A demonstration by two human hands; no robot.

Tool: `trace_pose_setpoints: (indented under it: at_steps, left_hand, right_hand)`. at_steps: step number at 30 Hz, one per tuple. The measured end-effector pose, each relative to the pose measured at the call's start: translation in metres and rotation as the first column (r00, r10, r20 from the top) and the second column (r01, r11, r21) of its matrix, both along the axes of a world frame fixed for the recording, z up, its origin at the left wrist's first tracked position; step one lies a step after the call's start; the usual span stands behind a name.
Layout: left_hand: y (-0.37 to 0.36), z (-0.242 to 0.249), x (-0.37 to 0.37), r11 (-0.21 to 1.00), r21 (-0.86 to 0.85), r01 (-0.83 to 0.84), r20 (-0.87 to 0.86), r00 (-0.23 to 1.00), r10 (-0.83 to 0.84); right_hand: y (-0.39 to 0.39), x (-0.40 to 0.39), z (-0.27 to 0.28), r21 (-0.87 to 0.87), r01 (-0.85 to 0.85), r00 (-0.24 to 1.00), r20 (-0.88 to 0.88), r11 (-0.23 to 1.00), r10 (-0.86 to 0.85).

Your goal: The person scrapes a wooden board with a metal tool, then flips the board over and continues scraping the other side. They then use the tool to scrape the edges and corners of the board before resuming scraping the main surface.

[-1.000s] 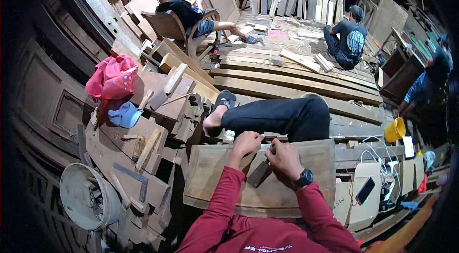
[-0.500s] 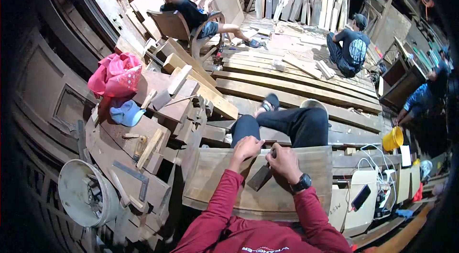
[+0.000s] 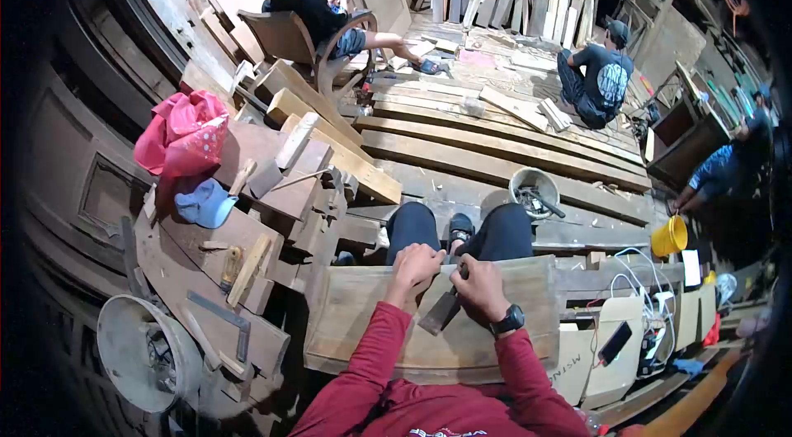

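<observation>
A wooden panel [image 3: 351,330] lies across my lap, its far edge near my knees. My right hand [image 3: 481,287], with a black watch on the wrist, is closed round the dark handle of a scraper [image 3: 439,315]. The scraper's broad flat blade slants down toward the panel, pointing back toward me. Close beside it on the left, my left hand [image 3: 415,268] rests at the panel's far part, fingers bent and drawn together. Its fingertips are hidden, and I cannot tell what they hold.
On the left bench are a metal square [image 3: 239,330], a blue cap [image 3: 205,203] and a pink bag [image 3: 183,136], with a white bucket [image 3: 136,346] below. A small bucket [image 3: 535,191] stands ahead. Cables and a phone [image 3: 615,343] lie right. Three people are nearby.
My right-hand knee has shifted, and the small bucket behind it now shows fully. Both hands sit slightly lower and further left in view, the scraper still in my right hand.
</observation>
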State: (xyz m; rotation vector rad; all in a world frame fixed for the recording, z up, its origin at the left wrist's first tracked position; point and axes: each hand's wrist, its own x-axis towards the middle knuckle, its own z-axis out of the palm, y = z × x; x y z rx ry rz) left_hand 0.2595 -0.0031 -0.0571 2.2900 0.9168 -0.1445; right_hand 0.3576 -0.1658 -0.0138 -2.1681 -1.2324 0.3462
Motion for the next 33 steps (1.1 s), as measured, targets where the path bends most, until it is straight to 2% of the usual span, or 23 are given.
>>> trace_pose_setpoints:
  at_steps: [6,10,14,18,24,27,33]
  left_hand:
    - [0.011,0.002,0.003,0.999,-0.014,-0.049,0.011,0.999,0.050]
    - [0.014,-0.004,0.007,0.999,0.046,-0.002,0.035,0.999,0.000]
    - [0.009,0.004,0.005,1.000,0.013,0.006,0.021,1.000,-0.006]
    - [0.002,0.009,0.008,0.998,0.055,0.000,-0.002,1.000,0.000]
    - [-0.006,0.014,0.017,0.995,0.096,-0.026,0.003,1.000,0.026]
    - [-0.009,0.008,0.012,0.996,0.082,-0.020,0.005,1.000,0.019]
    - [-0.012,0.023,0.006,0.995,0.092,-0.031,-0.044,0.998,0.035]
  right_hand:
    - [0.019,0.005,-0.009,-0.010,0.000,0.998,0.056,1.000,0.001]
    - [0.018,0.003,-0.014,-0.005,0.045,0.999,0.025,0.999,-0.045]
    - [0.011,-0.004,-0.009,-0.005,0.074,0.997,0.037,0.997,-0.074]
    - [0.004,-0.001,-0.017,0.011,0.090,0.996,-0.027,0.996,-0.089]
    - [-0.005,0.013,-0.020,0.003,0.023,1.000,0.000,1.000,-0.023]
    - [-0.006,0.012,-0.021,0.083,0.041,0.997,-0.069,0.996,-0.035]
    - [-0.010,0.011,-0.023,0.025,0.018,0.998,-0.067,1.000,-0.016]
